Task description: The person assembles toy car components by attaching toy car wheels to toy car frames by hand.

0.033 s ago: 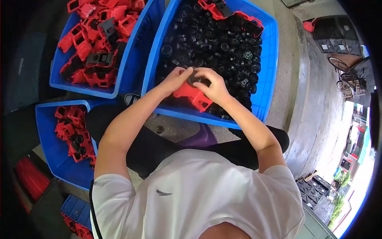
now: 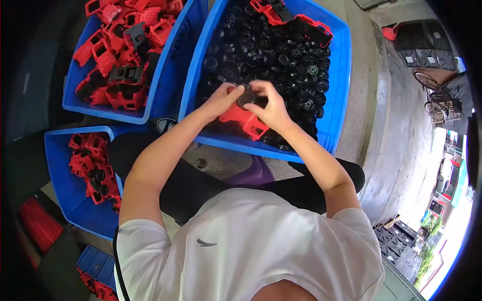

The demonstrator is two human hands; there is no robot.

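Observation:
Over the near part of a large blue bin (image 2: 343, 90) full of small black wheels (image 2: 261, 55), I hold a red plastic toy vehicle body (image 2: 245, 122). My left hand (image 2: 221, 100) is closed at its far left end, the thumb against a black wheel (image 2: 245, 98). My right hand (image 2: 271, 108) curls round the same wheel from the right, its thumb on the near side and its fingers on the far side. The wheel sits at the far edge of the red body; how it joins is hidden by my fingers.
More red bodies (image 2: 317, 31) lie on the wheels at the bin's far edge. A blue bin (image 2: 154, 95) of red bodies stands at the far left. Nearer on the left is another blue bin (image 2: 60, 190) with red bodies, some with black wheels. A bicycle (image 2: 436, 108) stands far right.
The fingers of my right hand have straightened and moved slightly away from me, so more of the black wheel shows. My left hand and the red body have barely moved.

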